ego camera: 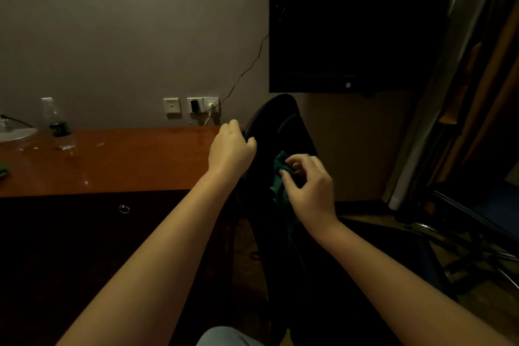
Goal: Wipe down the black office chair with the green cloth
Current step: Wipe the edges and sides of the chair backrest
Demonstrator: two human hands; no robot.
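Black office chair [283,123] stands at the 3 o'clock end of the desk [126,160]. Left hand [231,149] grips the left edge of its backrest, fingers curled round it. Right hand [309,185], at 4 o'clock from the left, pinches the bunched green cloth [279,166] against the backrest face.

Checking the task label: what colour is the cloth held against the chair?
Dark green; the cloth shows in the head view, pinched by the right hand.

Plastic bottle [57,126] on wooden desk [118,160]; wall sockets [191,105] behind; dark TV [356,22] wall-mounted.
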